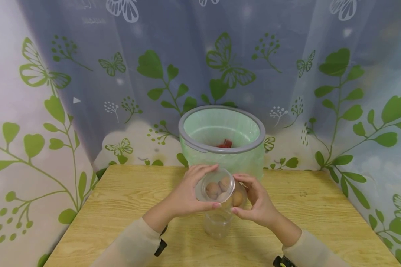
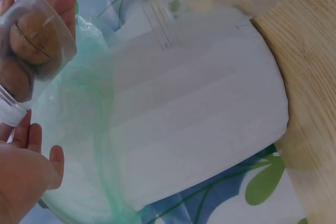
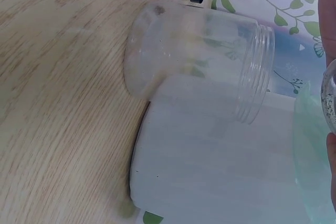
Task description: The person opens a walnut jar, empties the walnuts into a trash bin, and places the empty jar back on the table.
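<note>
You won't find any readable text, label, brand, number or sign in these views. The clear jar of walnuts [image 1: 220, 189] in your hands carries no lettering, and neither does the empty jar [image 3: 199, 56] standing on the table. The bin [image 1: 220, 137] and the curtain [image 1: 200, 66] show only plain surfaces and printed leaves and butterflies.

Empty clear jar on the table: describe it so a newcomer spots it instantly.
Start at the grey-rimmed bin lined with a green bag at the back of the wooden table. Directly in front of it, both hands hold up a clear jar of walnuts. The empty clear jar stands on the table just below that one: same clear plastic, but open-topped with nothing inside.
</note>
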Demonstrator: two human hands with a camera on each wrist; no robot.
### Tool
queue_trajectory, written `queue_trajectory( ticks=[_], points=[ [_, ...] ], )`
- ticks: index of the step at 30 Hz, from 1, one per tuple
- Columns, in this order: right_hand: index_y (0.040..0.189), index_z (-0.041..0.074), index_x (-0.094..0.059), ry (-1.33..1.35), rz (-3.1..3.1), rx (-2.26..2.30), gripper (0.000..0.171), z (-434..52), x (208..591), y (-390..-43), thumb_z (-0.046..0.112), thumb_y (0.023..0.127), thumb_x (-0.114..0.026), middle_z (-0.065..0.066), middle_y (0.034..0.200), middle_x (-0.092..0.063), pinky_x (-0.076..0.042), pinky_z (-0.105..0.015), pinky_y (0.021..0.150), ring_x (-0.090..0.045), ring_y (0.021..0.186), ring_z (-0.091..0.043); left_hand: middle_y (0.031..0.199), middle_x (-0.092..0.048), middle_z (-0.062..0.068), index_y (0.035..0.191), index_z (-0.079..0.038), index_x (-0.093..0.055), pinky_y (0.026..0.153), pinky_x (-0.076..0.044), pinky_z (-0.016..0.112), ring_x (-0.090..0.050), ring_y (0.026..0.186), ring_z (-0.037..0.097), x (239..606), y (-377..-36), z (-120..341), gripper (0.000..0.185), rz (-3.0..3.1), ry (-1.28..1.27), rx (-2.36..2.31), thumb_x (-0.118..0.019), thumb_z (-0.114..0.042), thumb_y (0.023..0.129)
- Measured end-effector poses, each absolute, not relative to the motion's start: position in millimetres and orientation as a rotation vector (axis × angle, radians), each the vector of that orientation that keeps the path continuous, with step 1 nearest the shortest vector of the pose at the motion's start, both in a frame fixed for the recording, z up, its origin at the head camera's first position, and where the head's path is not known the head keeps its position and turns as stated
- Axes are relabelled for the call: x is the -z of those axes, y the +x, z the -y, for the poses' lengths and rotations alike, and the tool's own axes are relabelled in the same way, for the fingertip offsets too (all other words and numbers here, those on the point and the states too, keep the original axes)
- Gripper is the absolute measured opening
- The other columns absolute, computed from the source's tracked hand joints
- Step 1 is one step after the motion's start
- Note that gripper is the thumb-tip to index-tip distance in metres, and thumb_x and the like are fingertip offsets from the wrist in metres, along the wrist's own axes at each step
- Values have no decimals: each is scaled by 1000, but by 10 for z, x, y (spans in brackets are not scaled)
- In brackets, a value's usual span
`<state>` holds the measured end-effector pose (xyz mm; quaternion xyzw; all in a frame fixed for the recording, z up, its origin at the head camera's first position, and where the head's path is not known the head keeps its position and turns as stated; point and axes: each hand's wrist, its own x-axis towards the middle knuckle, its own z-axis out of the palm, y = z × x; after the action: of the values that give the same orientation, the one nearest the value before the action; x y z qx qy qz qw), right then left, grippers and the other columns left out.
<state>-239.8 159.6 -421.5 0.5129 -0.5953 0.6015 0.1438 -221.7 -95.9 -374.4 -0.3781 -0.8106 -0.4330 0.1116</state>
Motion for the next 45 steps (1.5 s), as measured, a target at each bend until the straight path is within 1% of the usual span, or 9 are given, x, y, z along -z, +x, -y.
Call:
queue_trajectory(
  ticks=[5, 12, 26, 28, 34, 39, 41, 43, 45],
  points=[
    [136, -16, -40, 1474, 1707, -1727, 73, -1591, 4214, -2405, 7, 81, -84, -16, 141, -47, -41, -32, 108, -48, 132, -24, 142, -50, -2, 149, -17, -48, 107, -32, 56, -37, 135, 20, 3742, -2177, 905, 89, 2407, -976, 1199, -88, -42, 73],
    [137, -15, -40, 1453, 1714, -1710, 73, -1593, 4235, -2416, 6, 82, -83, -17, 142, -47, -43, -32, 106, -48, 131, -25, 134, -57, -3, 143, -14, -53, 108, -30, 51, -43, 128, 19, 3730, -2111, 828, 89, 2443, -783, 1048, -83, -58, 72],
    [137, -16, -40, 1439, 1724, -1707, 73, -1589, 4231, -2411, 3, 81, -83, -16, 142, -46, -42, -31, 107, -46, 132, -25, 121, -60, 0, 137, -10, -55, 107, -25, 54, -47, 124, 25, 3727, -2027, 732, 93, 2470, -600, 890, -79, -69, 69],
    [137, -16, -40, 1441, 1723, -1702, 74, -1590, 4230, -2413, 3, 81, -83, -17, 142, -46, -42, -31, 107, -46, 132, -25, 124, -59, 2, 140, -9, -53, 108, -24, 55, -46, 125, 26, 3724, -2030, 745, 96, 2481, -613, 898, -80, -68, 69],
    [137, -17, -39, 1454, 1710, -1682, 74, -1603, 4216, -2425, 8, 83, -83, -17, 142, -46, -41, -31, 108, -46, 132, -25, 147, -47, 3, 152, -11, -39, 112, -22, 57, -36, 137, 26, 3733, -2098, 839, 107, 2459, -800, 1067, -83, -64, 70],
    [136, -18, -38, 1475, 1693, -1683, 75, -1610, 4221, -2433, 9, 83, -83, -17, 142, -46, -41, -32, 108, -46, 133, -25, 155, -39, 0, 155, -15, -36, 111, -24, 62, -30, 143, 23, 3753, -2189, 911, 114, 2395, -1008, 1162, -64, -84, 69],
    [136, -18, -38, 1485, 1689, -1688, 75, -1610, 4229, -2434, 9, 83, -83, -17, 143, -46, -41, -32, 108, -46, 133, -25, 156, -37, 0, 155, -15, -36, 110, -26, 64, -29, 143, 24, 3761, -2220, 930, 116, 2378, -1069, 1159, -59, -88, 68],
    [137, -18, -38, 1493, 1689, -1696, 75, -1610, 4236, -2433, 8, 82, -83, -17, 143, -46, -42, -32, 108, -46, 133, -25, 156, -37, -1, 156, -16, -36, 110, -27, 63, -30, 143, 23, 3769, -2248, 950, 116, 2370, -1118, 1152, -60, -88, 67],
    [137, -17, -39, 1498, 1693, -1706, 75, -1612, 4241, -2430, 7, 82, -84, -17, 143, -45, -42, -32, 107, -46, 133, -25, 155, -40, -2, 156, -16, -36, 110, -27, 61, -31, 142, 22, 3780, -2270, 968, 113, 2367, -1151, 1146, -69, -81, 69]
  ],
)
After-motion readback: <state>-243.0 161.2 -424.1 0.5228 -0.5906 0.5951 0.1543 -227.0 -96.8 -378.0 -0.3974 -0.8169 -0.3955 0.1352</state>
